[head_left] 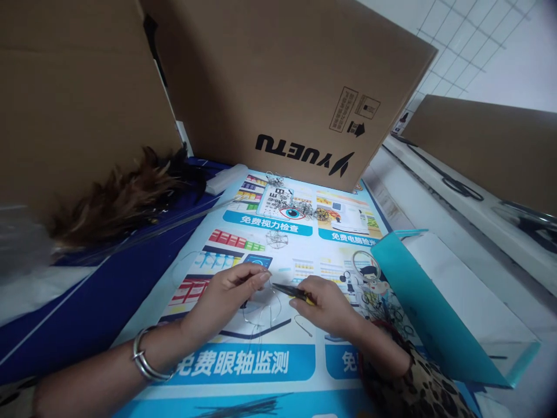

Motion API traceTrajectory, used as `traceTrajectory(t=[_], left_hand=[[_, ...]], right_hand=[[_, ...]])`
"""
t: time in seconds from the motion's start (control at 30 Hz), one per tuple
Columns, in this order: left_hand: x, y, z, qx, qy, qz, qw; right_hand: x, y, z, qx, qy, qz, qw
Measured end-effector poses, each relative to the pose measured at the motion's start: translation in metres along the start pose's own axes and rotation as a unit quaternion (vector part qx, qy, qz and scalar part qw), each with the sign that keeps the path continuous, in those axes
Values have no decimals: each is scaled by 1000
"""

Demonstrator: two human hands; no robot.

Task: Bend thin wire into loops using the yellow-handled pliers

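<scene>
The left hand (pixel 226 296) is closed in a pinch, with the upper end of a thin wire (pixel 261 318) held between thumb and forefinger. The right hand (pixel 328 306) is wrapped around small pliers (pixel 289 290). Their yellow handles are seen between the fingers, and the dark nose is pointed left toward the left fingertips. The nose is set right against the pinched spot, but whether it actually bites the wire cannot be told, the strand being too fine. Below and between the hands the wire is seen in loose loops over a printed poster (pixel 243 363) that covers the table.

A silver bangle (pixel 145 355) is worn on the left wrist, and the right forearm is covered by a leopard-print sleeve (pixel 418 383). A short hooked wire piece (pixel 303 326) is found on the poster just below the right hand.

Farther out on the poster, a small wire ball (pixel 276 238) is placed beyond the hands, and a heap of wire bits (pixel 304 209) is gathered behind it. A teal folder (pixel 418 302) is laid open to the right, with a wire ring (pixel 365 264) near its edge. A cardboard box (pixel 296 87) is stood at the far end of the poster, and a feather duster (pixel 126 194) is laid to the left. A bundle of dark wires (pixel 243 406) is seen at the near edge.
</scene>
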State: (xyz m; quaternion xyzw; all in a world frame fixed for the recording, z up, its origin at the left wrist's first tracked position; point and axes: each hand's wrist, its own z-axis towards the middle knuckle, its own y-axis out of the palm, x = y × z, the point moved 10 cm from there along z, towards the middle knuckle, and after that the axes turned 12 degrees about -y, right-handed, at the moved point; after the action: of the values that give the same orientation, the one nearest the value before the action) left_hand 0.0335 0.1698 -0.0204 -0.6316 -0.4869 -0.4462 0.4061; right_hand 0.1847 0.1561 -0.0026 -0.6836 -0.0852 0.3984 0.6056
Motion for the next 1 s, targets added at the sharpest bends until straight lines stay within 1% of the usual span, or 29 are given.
traceTrajectory(t=[0.13,0.33,0.6,0.77,1.0], left_hand=[[7,-1,-3,12,32,44,998],[20,2,-11,28,107,114,987],[35,3,-22,70,198,189,959],[39,9,-30,70,238,238,939],[48,9,-39,101,325,245,908]], right_hand=[[-5,-4,0,1,-12,-9,1000],[-13,-4,-2,0,-17,-53,998],[-15,-4,-6,5,6,-78,997],[-17,-5,-5,2,3,-92,996],[-17,-6,-6,3,9,-119,993]])
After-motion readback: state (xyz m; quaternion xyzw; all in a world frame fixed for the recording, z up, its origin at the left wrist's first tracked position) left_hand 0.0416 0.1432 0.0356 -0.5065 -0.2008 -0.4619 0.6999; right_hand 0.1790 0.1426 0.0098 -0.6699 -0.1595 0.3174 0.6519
